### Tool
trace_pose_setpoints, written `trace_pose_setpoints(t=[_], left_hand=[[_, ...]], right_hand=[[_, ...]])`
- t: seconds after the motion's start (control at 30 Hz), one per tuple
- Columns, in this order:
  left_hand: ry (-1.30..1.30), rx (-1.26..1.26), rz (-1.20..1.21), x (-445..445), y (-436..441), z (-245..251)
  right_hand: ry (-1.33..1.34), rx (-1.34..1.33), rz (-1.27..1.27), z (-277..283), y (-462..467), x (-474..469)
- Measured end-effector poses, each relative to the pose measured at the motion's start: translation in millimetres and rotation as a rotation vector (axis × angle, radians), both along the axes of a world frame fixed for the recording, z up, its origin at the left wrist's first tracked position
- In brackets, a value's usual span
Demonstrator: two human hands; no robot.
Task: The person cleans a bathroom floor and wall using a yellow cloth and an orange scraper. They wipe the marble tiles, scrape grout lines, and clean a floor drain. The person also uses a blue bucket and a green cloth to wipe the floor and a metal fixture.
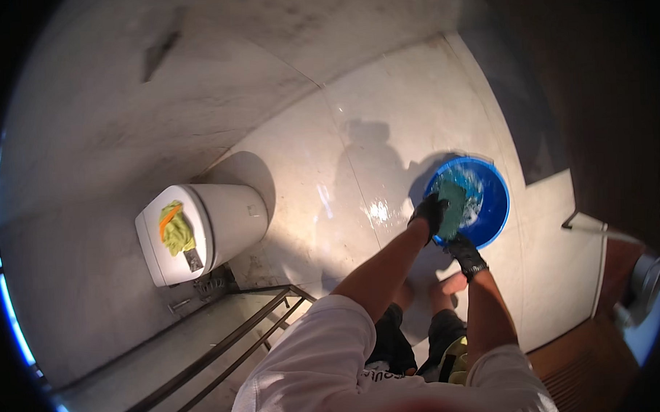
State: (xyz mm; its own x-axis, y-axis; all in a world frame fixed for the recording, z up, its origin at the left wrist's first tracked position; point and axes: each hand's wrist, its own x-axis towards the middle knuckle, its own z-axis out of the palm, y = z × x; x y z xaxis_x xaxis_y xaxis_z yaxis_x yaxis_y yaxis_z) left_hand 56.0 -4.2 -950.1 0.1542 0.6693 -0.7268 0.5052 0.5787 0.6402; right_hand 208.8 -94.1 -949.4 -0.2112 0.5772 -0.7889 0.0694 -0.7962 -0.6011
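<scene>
A green scouring pad (451, 207) is held over a blue plastic bucket (497, 222) by both hands. My left hand (429, 214), in a black glove, grips the pad along its left side. My right hand (466, 256), also black-gloved, has its fingers at the pad's lower end, by the bucket's near rim. Below the pad, foamy water (472, 193) shows inside the bucket. The right fingertips are partly hidden against the dark glove and rim.
A white toilet (232, 217) stands to the left. On its lid (193, 273) lie a crumpled yellow-green cloth (177, 233) with an orange strip and a small dark flat object (193, 260). A dark metal-framed rack (220, 351) is at lower left. The tiled floor (357, 205) has wet, shiny patches.
</scene>
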Motion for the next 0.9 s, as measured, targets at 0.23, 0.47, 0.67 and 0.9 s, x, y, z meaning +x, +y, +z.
trace_pose_setpoints(t=[0.23,0.47,0.67,0.9], left_hand=[[-0.186,0.206,0.507,-78,2,167],[-0.353,0.290,0.613,-179,2,273],[-0.658,0.227,1.117,-268,-5,301],[-0.614,0.223,0.900,-282,50,342]], right_hand=[[0.522,-0.173,-0.373,187,51,-76],[0.328,0.227,-0.077,262,131,-183],[0.500,0.259,-0.127,303,165,-217],[0.687,0.224,-0.130,327,229,-261]])
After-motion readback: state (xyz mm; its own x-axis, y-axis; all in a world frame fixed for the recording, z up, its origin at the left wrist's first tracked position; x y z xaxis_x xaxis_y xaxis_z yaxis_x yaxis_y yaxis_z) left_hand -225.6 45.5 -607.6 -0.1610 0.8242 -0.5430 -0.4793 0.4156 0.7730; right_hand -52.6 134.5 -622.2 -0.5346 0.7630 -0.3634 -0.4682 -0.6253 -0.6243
